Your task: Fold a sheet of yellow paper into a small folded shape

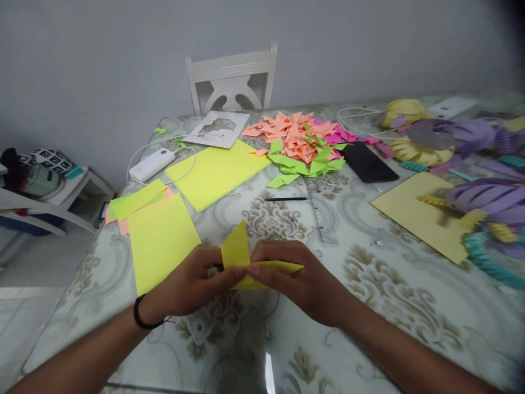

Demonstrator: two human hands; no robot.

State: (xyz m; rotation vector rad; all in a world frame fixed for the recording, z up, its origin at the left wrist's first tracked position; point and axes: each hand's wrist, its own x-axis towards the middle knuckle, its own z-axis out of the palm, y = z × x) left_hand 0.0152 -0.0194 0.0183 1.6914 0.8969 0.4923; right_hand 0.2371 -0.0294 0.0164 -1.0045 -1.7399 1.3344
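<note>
Yellow folded paper piece (241, 260) held over the patterned surface (369, 284)
Left hand (192, 284) and right hand (299, 282) both pinch it.

The left forearm (82, 355) stretched bare from 7 o'clock toward the middle and the right forearm (410, 355) from 5 o'clock, so the two formed a wide V. Both wrists were nearly straight. The left hand (191, 284) sat back upward at the 9 o'clock side of the meeting point, its thumb and forefinger pinched together and pointing to 3 o'clock. The right hand (303, 282) sat opposite at the 3 o'clock side, back upward, fingers (266, 269) curled in and pressed shut, tips touching the left hand's.
</note>
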